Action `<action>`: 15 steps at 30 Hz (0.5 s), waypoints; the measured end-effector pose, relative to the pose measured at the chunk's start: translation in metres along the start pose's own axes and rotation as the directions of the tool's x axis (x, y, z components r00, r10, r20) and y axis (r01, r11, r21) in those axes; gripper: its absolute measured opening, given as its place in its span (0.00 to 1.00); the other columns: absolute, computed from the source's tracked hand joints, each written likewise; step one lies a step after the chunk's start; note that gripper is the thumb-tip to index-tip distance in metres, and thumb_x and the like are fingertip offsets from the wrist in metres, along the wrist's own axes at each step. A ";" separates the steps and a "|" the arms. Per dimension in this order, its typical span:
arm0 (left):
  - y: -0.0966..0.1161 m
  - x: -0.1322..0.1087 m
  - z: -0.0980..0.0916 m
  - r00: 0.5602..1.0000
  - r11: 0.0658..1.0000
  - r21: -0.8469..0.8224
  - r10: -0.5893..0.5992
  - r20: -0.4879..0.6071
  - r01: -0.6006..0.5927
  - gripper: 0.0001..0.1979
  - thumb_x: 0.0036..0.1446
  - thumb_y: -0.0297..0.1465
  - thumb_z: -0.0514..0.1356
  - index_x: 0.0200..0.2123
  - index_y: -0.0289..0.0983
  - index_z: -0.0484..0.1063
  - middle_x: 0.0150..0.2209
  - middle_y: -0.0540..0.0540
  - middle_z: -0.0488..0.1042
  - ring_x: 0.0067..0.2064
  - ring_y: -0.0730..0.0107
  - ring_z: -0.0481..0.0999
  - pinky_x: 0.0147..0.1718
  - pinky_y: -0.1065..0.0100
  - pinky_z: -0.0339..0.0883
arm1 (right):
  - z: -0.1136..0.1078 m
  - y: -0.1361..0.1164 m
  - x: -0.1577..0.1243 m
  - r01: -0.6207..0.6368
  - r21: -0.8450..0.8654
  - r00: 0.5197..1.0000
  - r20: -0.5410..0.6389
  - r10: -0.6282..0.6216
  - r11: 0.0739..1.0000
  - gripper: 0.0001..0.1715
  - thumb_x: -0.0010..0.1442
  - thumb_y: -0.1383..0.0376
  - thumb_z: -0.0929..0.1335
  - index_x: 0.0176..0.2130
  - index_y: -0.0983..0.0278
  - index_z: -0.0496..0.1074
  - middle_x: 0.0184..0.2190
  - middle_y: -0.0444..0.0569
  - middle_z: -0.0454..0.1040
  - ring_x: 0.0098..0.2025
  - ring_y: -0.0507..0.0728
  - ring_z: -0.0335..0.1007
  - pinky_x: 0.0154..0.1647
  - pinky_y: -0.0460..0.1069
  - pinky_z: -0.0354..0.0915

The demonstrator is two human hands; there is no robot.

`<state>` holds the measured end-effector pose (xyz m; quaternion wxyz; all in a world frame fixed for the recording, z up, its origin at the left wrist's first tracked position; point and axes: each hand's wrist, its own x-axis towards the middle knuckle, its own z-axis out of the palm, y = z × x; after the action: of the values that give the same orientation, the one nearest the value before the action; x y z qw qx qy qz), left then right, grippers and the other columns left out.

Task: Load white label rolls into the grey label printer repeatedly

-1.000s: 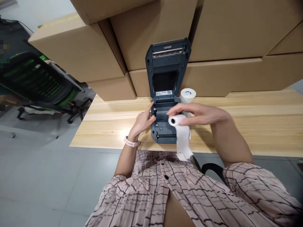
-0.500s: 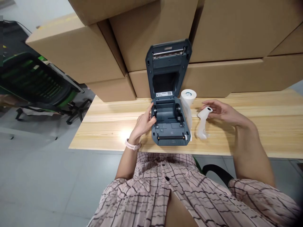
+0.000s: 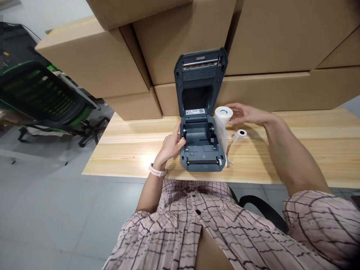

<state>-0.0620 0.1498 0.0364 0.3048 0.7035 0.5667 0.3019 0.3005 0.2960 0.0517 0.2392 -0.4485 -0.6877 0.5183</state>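
Observation:
A dark grey label printer (image 3: 204,150) stands on the wooden table with its lid (image 3: 198,82) raised and its roll bay bare. On its left side wall my left hand (image 3: 170,148) has a grip, the thumb at the rim and a finger stretched along the edge. A large white paper roll (image 3: 224,112) stands upright against the printer's right side, a loose strip hanging toward me. My right hand (image 3: 244,113) is at the right of this roll, fingers apart and their tips partly behind it. Nearer me lies a small white roll (image 3: 240,134) with a trailing strip.
Large cardboard boxes (image 3: 180,45) are stacked close behind the printer along the wooden table (image 3: 120,150). A black and green office chair (image 3: 45,97) stands on the floor to the left. The table's front edge runs close to my body.
My right hand has let go of the small roll and moved back and left to the large roll. The small roll now lies on the table. My left hand stays on the printer.

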 end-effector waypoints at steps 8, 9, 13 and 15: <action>0.002 -0.001 0.002 1.000 1.000 -0.021 -0.015 -0.019 0.014 0.45 0.63 0.34 0.54 0.82 0.36 0.45 0.24 0.58 0.66 0.28 0.67 0.64 0.37 0.64 0.58 | 0.011 -0.008 0.017 -0.006 0.048 0.997 -0.072 0.009 0.999 0.46 0.35 0.56 0.84 0.53 0.60 0.77 0.58 0.58 0.83 0.58 0.69 0.78 0.66 0.63 0.70; 0.003 -0.001 0.001 1.000 1.000 -0.025 -0.012 -0.021 0.012 0.45 0.63 0.34 0.54 0.82 0.37 0.46 0.24 0.58 0.65 0.28 0.67 0.64 0.37 0.64 0.58 | 0.008 -0.012 0.009 0.016 0.083 0.994 -0.107 -0.007 0.996 0.46 0.35 0.54 0.83 0.54 0.59 0.76 0.59 0.60 0.82 0.58 0.69 0.78 0.64 0.62 0.70; 0.006 -0.003 0.000 1.000 1.000 -0.024 -0.018 -0.001 0.018 0.43 0.64 0.33 0.54 0.81 0.39 0.49 0.24 0.58 0.64 0.28 0.68 0.64 0.36 0.65 0.56 | 0.003 -0.043 -0.019 0.059 0.135 0.992 -0.119 -0.043 0.989 0.47 0.40 0.42 0.80 0.56 0.58 0.76 0.58 0.64 0.83 0.56 0.72 0.80 0.52 0.62 0.74; 0.006 -0.003 0.000 1.000 1.000 -0.024 -0.020 -0.007 0.020 0.43 0.64 0.33 0.54 0.81 0.38 0.48 0.24 0.58 0.64 0.28 0.67 0.65 0.35 0.65 0.56 | 0.012 -0.066 -0.022 0.111 0.067 0.994 0.007 -0.112 0.992 0.48 0.39 0.40 0.80 0.55 0.58 0.76 0.55 0.62 0.84 0.54 0.72 0.81 0.51 0.62 0.75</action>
<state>-0.0588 0.1456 0.0412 0.3142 0.6930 0.5709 0.3083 0.2777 0.2671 0.1120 0.2789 -0.3985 -0.6954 0.5290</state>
